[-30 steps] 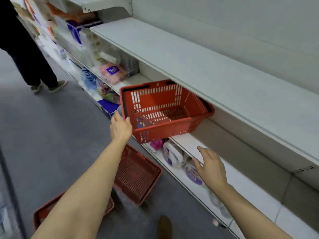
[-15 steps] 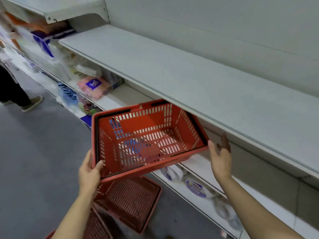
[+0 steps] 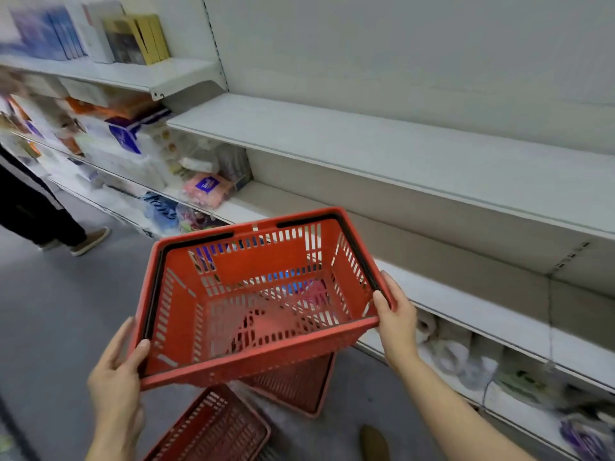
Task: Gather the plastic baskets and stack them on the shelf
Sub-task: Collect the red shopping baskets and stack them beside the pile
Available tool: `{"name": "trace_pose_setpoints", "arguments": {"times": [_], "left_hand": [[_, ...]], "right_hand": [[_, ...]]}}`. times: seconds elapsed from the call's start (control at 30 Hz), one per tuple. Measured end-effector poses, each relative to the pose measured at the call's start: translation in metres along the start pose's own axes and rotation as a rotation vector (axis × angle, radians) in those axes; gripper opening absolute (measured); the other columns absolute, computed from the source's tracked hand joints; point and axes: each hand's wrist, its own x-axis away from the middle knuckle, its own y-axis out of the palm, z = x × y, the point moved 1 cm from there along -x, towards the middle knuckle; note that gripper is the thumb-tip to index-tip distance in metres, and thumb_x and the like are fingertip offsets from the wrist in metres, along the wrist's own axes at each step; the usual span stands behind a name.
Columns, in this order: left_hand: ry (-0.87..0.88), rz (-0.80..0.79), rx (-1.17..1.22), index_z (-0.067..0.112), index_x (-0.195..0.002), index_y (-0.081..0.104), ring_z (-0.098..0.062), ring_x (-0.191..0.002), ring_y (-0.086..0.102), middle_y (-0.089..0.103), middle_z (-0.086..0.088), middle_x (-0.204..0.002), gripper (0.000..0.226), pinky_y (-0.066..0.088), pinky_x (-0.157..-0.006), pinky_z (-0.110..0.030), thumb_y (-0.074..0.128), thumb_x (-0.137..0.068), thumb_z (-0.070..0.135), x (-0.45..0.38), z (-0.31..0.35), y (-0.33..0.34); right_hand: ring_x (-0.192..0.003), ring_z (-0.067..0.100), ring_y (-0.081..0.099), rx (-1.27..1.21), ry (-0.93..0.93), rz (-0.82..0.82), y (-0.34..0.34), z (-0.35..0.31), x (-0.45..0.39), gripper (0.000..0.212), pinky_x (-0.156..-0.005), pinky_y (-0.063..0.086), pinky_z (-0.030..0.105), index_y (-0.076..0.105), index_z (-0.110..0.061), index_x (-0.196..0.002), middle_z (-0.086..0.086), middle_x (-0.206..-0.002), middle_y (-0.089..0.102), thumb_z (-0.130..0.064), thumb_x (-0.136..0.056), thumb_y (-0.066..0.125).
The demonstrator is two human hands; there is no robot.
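I hold a red plastic basket [image 3: 266,294] level in front of me, clear of the shelves. My left hand [image 3: 116,377] grips its near left corner and my right hand [image 3: 396,317] grips its right rim. The basket is empty, with its black handles folded down along the rim. Two more red baskets lie on the floor below it: one [image 3: 296,384] directly under the held basket, another [image 3: 216,427] at the bottom edge. The bare white shelf [image 3: 382,151] runs along the right at about chest height, and a lower bare shelf [image 3: 482,311] sits just beyond my right hand.
Stocked shelves with packaged goods [image 3: 199,188] fill the left part of the rack. Another person's legs [image 3: 40,214] stand in the aisle at the far left. Bagged goods [image 3: 466,357] lie on the bottom shelf. The grey floor [image 3: 66,311] stretches to my left.
The basket has come off the lower shelf and toward me. My right hand has closed on its right rim, and my left hand has shifted to the near left corner. My view has turned upward.
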Motion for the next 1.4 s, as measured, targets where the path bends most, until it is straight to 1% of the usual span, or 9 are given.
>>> {"name": "trace_pose_setpoints", "arguments": {"times": [0.13,0.37,0.53,0.73,0.83,1.0,1.13,1.3,1.4], "left_hand": [[0.103,-0.076,0.036,0.025,-0.131,0.065,-0.01,-0.097,0.071,0.067,0.001,-0.127,0.053,0.06,-0.076,-0.029,0.069,-0.085,-0.001,0.026,0.05,-0.022],[0.283,-0.198,0.174,0.023,-0.141,0.055,-0.011,-0.11,0.066,0.062,-0.001,-0.136,0.054,0.055,-0.089,-0.031,0.062,-0.091,0.003,0.069,0.125,-0.014],[0.287,-0.309,0.19,0.035,-0.141,0.053,-0.029,-0.121,0.062,0.061,-0.004,-0.138,0.074,0.05,-0.091,-0.062,0.079,-0.074,0.052,0.099,0.16,0.003],[0.439,-0.343,0.257,0.031,-0.137,0.059,-0.03,-0.12,0.061,0.065,-0.006,-0.132,0.055,0.058,-0.087,-0.037,0.07,-0.085,0.016,0.217,0.202,0.091],[0.466,-0.381,0.29,0.019,-0.139,0.058,-0.023,-0.119,0.062,0.064,-0.008,-0.133,0.054,0.054,-0.094,-0.034,0.066,-0.088,0.002,0.267,0.199,0.138],[0.461,-0.526,0.339,0.027,-0.134,0.062,-0.024,-0.115,0.065,0.068,0.0,-0.127,0.052,0.053,-0.094,-0.05,0.07,-0.087,0.007,0.345,0.183,0.217],[0.458,-0.62,0.364,0.018,-0.137,0.057,-0.014,-0.114,0.065,0.066,-0.002,-0.128,0.055,0.056,-0.089,-0.023,0.068,-0.087,-0.001,0.409,0.177,0.287],[0.454,-0.772,0.341,0.011,-0.138,0.056,-0.017,-0.109,0.067,0.066,-0.008,-0.127,0.052,0.056,-0.089,-0.026,0.066,-0.089,-0.003,0.473,0.161,0.375],[0.431,-0.845,0.336,0.011,-0.137,0.057,-0.001,-0.093,0.07,0.067,-0.005,-0.121,0.051,0.057,-0.077,-0.016,0.066,-0.088,-0.003,0.509,0.155,0.422]], "right_hand": [[-0.108,0.03,0.066,-0.102,-0.009,0.028,-0.02,-0.041,0.039,0.045,-0.097,0.048,0.06,0.066,-0.05,-0.115,-0.002,-0.121,0.07,-0.017,-0.086,0.055],[-0.117,0.008,0.06,-0.19,-0.227,0.113,-0.073,-0.125,0.068,0.041,-0.106,0.045,0.036,0.06,-0.013,-0.132,0.001,-0.128,0.065,0.003,-0.095,0.053],[-0.119,0.008,0.059,-0.259,-0.373,0.13,-0.133,-0.174,0.077,0.04,-0.103,0.047,0.033,0.06,-0.023,-0.131,-0.01,-0.127,0.065,-0.002,-0.097,0.053],[-0.117,0.007,0.06,-0.315,-0.46,0.195,-0.246,-0.217,0.07,0.04,-0.096,0.051,0.026,0.056,-0.015,-0.137,-0.004,-0.129,0.064,-0.004,-0.099,0.051],[-0.111,0.007,0.063,-0.276,-0.518,0.268,-0.317,-0.233,0.068,0.038,-0.094,0.053,0.027,0.057,-0.016,-0.135,-0.003,-0.125,0.066,-0.005,-0.099,0.052],[-0.101,0.002,0.066,-0.254,-0.573,0.416,-0.434,-0.249,0.072,0.037,-0.078,0.053,0.016,0.059,-0.018,-0.133,-0.007,-0.118,0.067,-0.006,-0.099,0.051],[-0.098,0.004,0.067,-0.21,-0.597,0.543,-0.519,-0.254,0.07,0.035,-0.077,0.054,0.017,0.06,-0.016,-0.133,-0.004,-0.116,0.068,-0.008,-0.099,0.053],[-0.095,0.002,0.067,-0.169,-0.611,0.711,-0.607,-0.253,0.059,0.036,-0.074,0.051,0.012,0.061,-0.024,-0.128,-0.007,-0.111,0.069,-0.006,-0.097,0.055],[-0.097,0.003,0.066,-0.145,-0.604,0.803,-0.654,-0.251,0.058,0.037,-0.076,0.051,0.012,0.061,-0.026,-0.128,-0.009,-0.111,0.068,-0.005,-0.097,0.055]]}}
